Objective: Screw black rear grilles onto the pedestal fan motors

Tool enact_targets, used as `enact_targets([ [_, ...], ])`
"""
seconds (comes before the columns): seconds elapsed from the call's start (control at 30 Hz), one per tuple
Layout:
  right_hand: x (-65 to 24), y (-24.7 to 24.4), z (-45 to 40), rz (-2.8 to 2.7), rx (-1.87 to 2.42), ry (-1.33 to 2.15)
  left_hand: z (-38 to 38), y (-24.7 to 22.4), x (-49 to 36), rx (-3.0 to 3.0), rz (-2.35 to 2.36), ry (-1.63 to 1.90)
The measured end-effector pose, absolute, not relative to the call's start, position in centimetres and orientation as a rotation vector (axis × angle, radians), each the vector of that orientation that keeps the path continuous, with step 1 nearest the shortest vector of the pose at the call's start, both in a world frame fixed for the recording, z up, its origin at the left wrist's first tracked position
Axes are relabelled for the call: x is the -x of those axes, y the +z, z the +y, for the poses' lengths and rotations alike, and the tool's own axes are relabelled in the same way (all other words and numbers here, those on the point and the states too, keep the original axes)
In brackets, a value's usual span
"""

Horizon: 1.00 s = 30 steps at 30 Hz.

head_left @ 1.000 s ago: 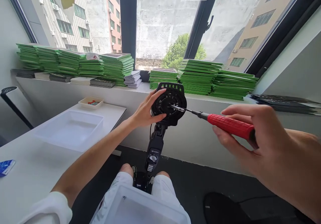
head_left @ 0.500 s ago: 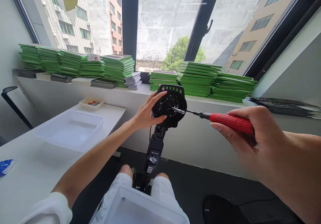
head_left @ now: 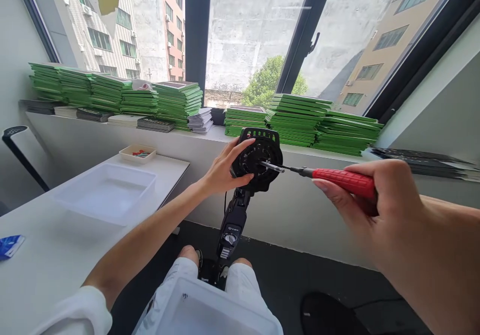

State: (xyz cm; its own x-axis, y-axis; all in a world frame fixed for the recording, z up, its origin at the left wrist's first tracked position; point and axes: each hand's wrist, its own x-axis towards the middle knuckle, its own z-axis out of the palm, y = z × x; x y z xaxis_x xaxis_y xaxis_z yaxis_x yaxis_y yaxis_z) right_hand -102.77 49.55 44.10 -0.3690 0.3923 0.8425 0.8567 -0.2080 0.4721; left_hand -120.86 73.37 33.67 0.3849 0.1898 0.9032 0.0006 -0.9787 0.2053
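In the middle of the head view is the black round motor head of a stand fan [head_left: 258,150], bare of blades, with a metal shaft [head_left: 272,166] sticking out of its centre. My left hand [head_left: 228,170] grips its left side, the thumb lying across the lower front face. In my right hand [head_left: 382,195] is a screwdriver with a red handle [head_left: 345,181], pointing left. Its thin dark blade reaches toward the motor face; the tip is hidden behind the shaft's end, so contact cannot be made out. Below the head, the fan's neck [head_left: 232,230] carries a round knob.
A white tray [head_left: 217,302] rests on my lap. On the white table [head_left: 56,275] at left stand a clear plastic bin [head_left: 108,190] and a small cream tray [head_left: 137,154] with red pieces. Green stacks [head_left: 300,120] line the windowsill. A dark round base [head_left: 333,315] lies on the floor.
The motor head and my left hand have shifted slightly right in the view. My right hand holds the screwdriver in nearly the same place, its grip a little changed.
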Motion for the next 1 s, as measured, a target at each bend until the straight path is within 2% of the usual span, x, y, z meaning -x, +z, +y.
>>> enact_targets([
  [0.23,103.8,44.5,49.8,-1.594,1.36,-1.787,73.3,33.7,121.0,-2.452,0.218,1.62],
  [0.63,103.3,44.9,49.9,-1.935,1.221,-1.374,73.6,33.3,120.9,-2.376,0.135,1.733],
  [0.9,102.8,45.2,49.7,-2.078,1.193,-1.275,73.5,33.5,121.2,-2.368,0.154,1.747],
  [1.0,102.5,44.8,49.7,-1.889,1.276,-1.43,73.4,33.4,121.1,-2.365,0.148,1.753],
])
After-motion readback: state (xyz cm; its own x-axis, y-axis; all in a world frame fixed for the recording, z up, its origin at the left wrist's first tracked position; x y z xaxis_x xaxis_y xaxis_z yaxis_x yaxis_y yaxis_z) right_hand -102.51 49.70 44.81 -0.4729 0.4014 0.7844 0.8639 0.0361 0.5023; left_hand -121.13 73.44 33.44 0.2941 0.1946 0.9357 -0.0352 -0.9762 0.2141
